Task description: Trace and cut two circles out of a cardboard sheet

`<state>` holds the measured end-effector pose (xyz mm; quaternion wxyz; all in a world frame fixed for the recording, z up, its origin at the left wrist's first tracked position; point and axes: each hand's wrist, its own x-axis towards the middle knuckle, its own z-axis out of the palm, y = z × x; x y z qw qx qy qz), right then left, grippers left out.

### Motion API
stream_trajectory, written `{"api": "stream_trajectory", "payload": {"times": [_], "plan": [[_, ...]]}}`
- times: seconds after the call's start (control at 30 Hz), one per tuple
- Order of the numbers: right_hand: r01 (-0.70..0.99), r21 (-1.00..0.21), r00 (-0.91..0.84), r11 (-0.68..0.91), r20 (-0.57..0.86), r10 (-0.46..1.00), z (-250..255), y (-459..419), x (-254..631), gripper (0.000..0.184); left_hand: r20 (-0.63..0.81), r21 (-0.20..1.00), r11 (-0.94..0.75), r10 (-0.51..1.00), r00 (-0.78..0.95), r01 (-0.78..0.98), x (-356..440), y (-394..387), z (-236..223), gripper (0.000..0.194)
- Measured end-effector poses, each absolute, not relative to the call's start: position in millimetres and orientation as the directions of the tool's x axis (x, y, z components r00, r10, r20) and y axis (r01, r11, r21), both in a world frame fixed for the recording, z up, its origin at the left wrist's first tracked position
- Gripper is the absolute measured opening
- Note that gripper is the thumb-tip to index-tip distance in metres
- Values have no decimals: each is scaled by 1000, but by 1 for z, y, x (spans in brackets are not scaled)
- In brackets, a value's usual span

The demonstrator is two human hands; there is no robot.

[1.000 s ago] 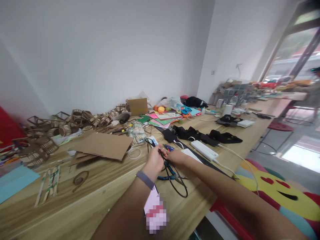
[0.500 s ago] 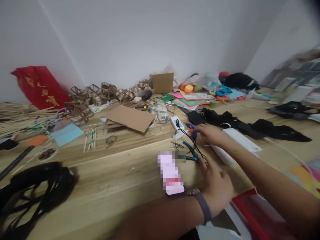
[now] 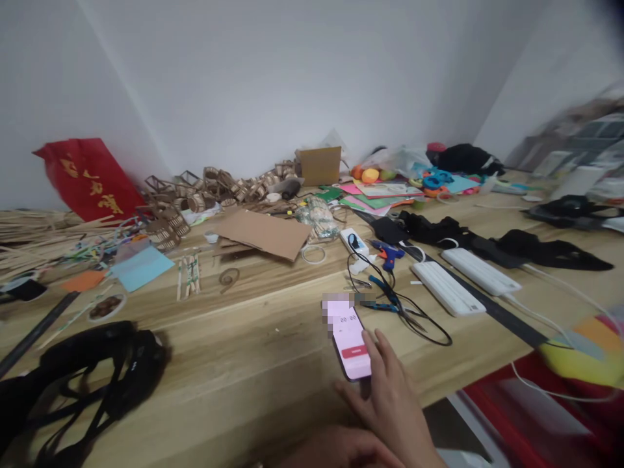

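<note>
"Fingers (image 3: 389, 354) on the right hand (image 3: 390, 390): grasping anything?"
"No, extended loosely at the right edge of the slim, pink-screened phone (image 3: 345, 331), near on the pale wooden table (image 3: 219, 370); contact's unclear."
"Left hand (image 3: 346, 448)?"
"Blurred, nearest us; I can't tell."
"The step?"
"Probably operating the screen; pressing its red oblong button (image 3: 353, 351) would call for one fingertip."

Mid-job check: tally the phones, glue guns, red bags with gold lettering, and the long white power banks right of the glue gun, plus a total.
Phone: 1
Blue glue gun: 1
Red bag with gold lettering: 1
Long white power banks: 2
Total: 5
</note>
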<state>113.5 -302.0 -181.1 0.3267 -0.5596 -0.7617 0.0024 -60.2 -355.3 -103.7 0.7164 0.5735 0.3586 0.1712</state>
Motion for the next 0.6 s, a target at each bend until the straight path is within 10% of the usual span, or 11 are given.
{"api": "stream_trajectory", "payload": {"times": [0.27, 0.43, 0.6], "plan": [[941, -162, -141, 297, 609, 780, -169, -248, 118, 59, -293, 933, 309, 950, 106, -183, -175, -303, -104, 54], [774, -77, -429, 628, 666, 610, -123, -227, 51, 37, -404, 848, 274, 888, -218, -454, -187, -174, -84, 25], [620, -224, -629, 752, 431, 647, -96, -225, -5, 29, -416, 834, 238, 864, -284, -498, -180, -80, -71, 39]]}}
